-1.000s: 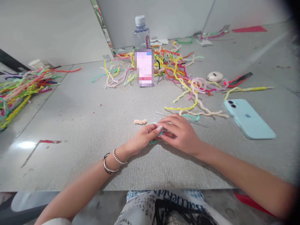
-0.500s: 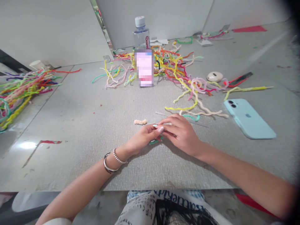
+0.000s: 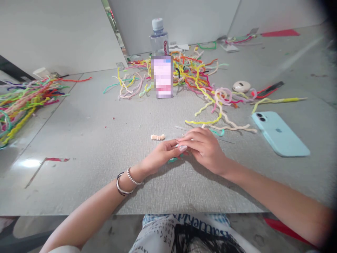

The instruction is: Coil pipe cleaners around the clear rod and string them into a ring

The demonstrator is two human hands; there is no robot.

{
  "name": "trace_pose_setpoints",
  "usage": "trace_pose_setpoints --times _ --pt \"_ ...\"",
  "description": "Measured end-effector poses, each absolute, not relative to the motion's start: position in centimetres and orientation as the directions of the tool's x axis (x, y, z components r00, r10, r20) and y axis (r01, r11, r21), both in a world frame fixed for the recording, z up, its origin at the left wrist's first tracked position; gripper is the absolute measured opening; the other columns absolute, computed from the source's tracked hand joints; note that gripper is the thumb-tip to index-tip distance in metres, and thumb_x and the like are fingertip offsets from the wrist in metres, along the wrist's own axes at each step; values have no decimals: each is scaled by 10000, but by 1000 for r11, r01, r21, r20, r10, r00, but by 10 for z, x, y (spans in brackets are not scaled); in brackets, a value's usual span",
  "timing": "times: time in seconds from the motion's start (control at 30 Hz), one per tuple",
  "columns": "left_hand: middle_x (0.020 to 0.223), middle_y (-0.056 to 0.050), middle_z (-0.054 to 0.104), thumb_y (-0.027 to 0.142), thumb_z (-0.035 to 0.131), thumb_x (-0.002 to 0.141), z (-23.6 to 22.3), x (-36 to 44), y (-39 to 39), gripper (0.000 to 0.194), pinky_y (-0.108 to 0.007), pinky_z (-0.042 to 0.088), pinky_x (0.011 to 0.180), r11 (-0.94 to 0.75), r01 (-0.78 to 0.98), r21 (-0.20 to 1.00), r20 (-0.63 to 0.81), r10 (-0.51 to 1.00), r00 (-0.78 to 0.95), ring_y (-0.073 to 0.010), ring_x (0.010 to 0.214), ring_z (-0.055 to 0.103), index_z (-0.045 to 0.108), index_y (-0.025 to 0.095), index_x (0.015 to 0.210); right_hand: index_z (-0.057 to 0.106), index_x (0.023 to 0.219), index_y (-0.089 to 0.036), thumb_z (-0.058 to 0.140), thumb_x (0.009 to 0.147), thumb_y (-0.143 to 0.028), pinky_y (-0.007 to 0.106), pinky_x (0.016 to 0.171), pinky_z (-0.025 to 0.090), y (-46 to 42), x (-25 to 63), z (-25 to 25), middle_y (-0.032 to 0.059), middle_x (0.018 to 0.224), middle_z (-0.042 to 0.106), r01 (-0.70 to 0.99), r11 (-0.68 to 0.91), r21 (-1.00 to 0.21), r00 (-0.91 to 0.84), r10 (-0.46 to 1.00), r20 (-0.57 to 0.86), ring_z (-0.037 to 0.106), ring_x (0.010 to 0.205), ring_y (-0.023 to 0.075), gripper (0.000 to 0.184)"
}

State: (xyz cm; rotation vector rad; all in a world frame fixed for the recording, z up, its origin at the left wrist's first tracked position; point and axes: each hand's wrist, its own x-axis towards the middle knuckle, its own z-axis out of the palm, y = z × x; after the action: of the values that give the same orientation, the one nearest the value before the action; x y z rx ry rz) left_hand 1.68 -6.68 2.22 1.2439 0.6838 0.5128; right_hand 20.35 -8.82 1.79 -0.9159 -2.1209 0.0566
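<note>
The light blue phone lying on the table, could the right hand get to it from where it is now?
Probably yes. The light blue phone lies flat to the right of the right hand, with only bare table between them. The hand is busy, though, pinching a teal pipe cleaner with the left hand.

Fuzzy, matt chenille stems [image 3: 195, 75] lie heaped on a grey table [image 3: 86, 140] with a fine woven-looking texture (glossy where light strikes). A smooth, pale blue phone [image 3: 280, 133] and a clear plastic bottle [image 3: 159, 37] sit nearby.
</note>
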Motion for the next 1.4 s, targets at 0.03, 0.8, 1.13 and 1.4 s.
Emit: trace_pose_setpoints --times 0.03,0.8,1.13,1.4 --pt "896 -49 628 462 637 864 22 17 -67 317 -255 443 731 252 14 968 -189 688 700 -131 811 547 667 162 962 694 970 -205 499 916 -63 375 720 403 -88 203 18 28 919 733 595 738 -318 -419 622 661 602 889 221 247" --pt "705 -2 627 354 419 992 2 1 -34 256 -232 439 629 -214 282 935 122 943 311 -103 637 538 586 178 910 648 956 -166 580 901 -498 429 909 429 -81 211 14 100 1103 639 695 690 -202 -628 720 295 534 1080 284 343" --pt "702 12 626 376 510 960 3 -1 -46 197 -237 403 584 -455 542 707 271 881 388 -109 596 516 585 195 985 624 901 -148 465 998 -269 359 802 412 -77 213 10 86 954 662 656 733 -182 -660 674 333 569 941 238 222" --pt "796 -21 636 348 441 993 8 -1 -52 212 -251 423 644 -616 590 522 377 787 488 -127 662 546 576 185 1000 621 1050 -129 456 987 -185 353 762 419 -76 222 18 89 912 687 760 637 -128 -496 697 517 584 876 242 185"
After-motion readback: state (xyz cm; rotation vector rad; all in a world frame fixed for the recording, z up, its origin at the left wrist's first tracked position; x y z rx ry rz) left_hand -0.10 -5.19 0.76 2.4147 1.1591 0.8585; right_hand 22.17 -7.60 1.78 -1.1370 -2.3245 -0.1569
